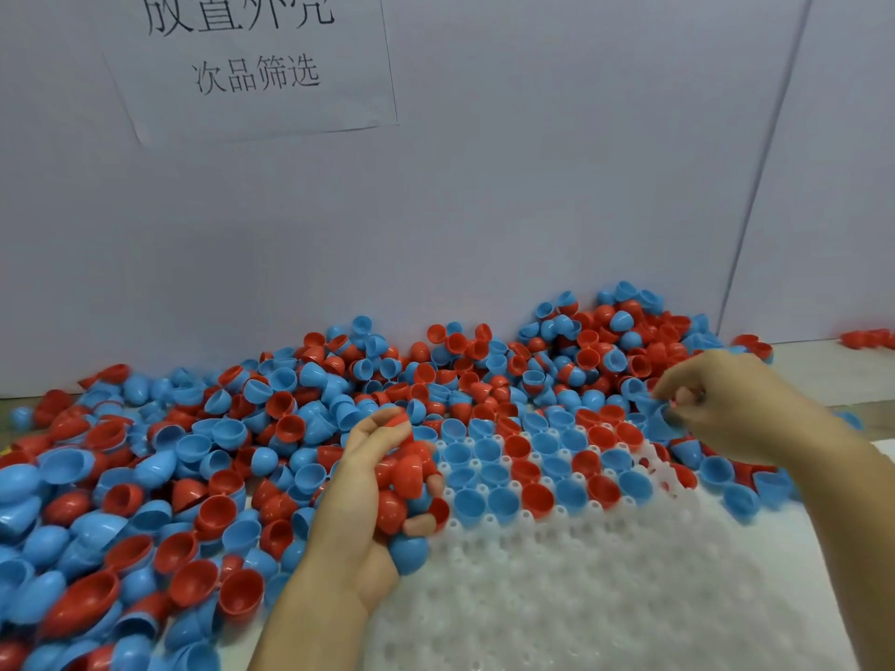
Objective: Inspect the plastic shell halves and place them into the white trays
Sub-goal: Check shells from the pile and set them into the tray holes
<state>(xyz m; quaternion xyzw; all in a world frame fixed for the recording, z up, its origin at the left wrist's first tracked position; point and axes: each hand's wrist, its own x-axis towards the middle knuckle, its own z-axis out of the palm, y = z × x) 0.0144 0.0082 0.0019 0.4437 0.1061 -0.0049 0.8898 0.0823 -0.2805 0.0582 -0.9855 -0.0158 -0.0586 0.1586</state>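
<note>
Filling of the white tray [605, 588]: its far rows hold shell halves. Our left hand [373, 496] cups a clutch of red and blue halves [409, 477] at the tray's left edge; our right hand [726, 404], fingers curled, pinches a blue half [654, 418] at the far right corner. Next, we judge, it seats cup-up in a free socket.

A white tray [605, 598] lies at the near right. Shell halves [513, 472] sit in its far pockets. A loose heap of halves [169, 457] spreads left of and behind the tray, against the wall [484, 210] behind, which bears a paper sign [252, 65].
</note>
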